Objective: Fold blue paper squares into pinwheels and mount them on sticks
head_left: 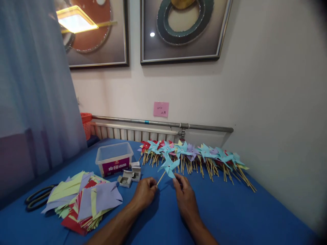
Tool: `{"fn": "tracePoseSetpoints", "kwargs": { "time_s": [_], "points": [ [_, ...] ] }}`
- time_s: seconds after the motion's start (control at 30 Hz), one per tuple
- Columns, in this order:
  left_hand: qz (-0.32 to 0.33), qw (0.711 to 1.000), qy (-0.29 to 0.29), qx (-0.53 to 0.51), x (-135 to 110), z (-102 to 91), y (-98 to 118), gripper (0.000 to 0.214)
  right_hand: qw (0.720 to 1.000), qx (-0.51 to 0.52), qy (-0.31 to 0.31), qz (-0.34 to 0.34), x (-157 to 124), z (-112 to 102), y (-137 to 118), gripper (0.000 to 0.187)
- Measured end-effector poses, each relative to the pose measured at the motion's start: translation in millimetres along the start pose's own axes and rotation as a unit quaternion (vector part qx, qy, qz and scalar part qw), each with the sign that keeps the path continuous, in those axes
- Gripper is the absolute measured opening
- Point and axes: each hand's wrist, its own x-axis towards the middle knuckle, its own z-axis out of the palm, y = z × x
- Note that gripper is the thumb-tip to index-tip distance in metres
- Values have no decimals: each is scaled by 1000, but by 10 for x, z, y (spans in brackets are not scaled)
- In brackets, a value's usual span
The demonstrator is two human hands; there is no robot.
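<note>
A light blue paper pinwheel on a thin wooden stick is at the centre of the view. My left hand pinches the stick near its lower end, holding it tilted with the blades up and to the right. Beside the lower blade is my right hand, fingers bent and slightly apart; its fingertips are at the blade's edge, and whether they touch it I cannot tell. Behind the held pinwheel, a long row of finished pinwheels in blue, purple, red, pink and yellow lies with sticks pointing towards me.
A pile of cut coloured paper lies at the left, with black-handled scissors partly beside it. Behind are a clear plastic tub and small opened boxes. A blue cloth covers the table, which meets the wall.
</note>
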Motion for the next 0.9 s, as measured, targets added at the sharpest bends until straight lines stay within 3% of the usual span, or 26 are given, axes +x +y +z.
{"fn": "tracePoseSetpoints", "kwargs": {
  "time_s": [0.37,0.5,0.6,0.7,0.9],
  "points": [
    [-4,999,-20,-29,-16,79,-26,12,996,36,-76,-12,-90,81,-51,32],
    [-9,999,-3,-41,9,60,-37,14,998,35,-44,22,-86,77,-50,31],
    [-13,999,6,-33,25,34,-47,14,994,67,33,77,-19,27,-29,44],
    [-18,999,5,-31,22,38,-50,14,989,79,87,89,63,-44,-5,56],
    [-26,999,-6,-30,14,64,-58,13,996,37,38,78,48,-57,-6,53]
  ]
}}
